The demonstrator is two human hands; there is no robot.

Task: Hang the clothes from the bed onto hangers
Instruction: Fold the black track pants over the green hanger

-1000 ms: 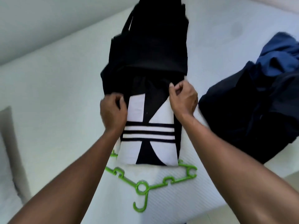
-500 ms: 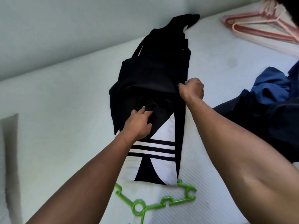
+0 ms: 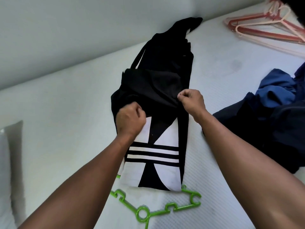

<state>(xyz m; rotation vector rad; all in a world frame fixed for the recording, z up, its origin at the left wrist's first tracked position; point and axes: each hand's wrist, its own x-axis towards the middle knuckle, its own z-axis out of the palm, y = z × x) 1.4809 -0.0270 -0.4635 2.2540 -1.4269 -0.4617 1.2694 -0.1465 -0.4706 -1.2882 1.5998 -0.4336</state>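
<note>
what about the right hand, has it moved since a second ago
Yes. The right hand has slid up the right edge of the black garment, away from the green hanger: from beside the white logo to pinching fabric above it.

Home bedroom: white mattress [image 3: 66,113], pillow [image 3: 9,146], loose clothes [image 3: 272,113], plastic hangers [image 3: 264,28] on bed.

Black white-striped garment [image 3: 158,90] overlapping green hanger [image 3: 165,210] on bed [image 3: 66,113].

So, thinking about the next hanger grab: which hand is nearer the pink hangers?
Right. The right hand pinches the black garment below-left of the pink hangers; the left hand grips it farther left and lower.
</note>
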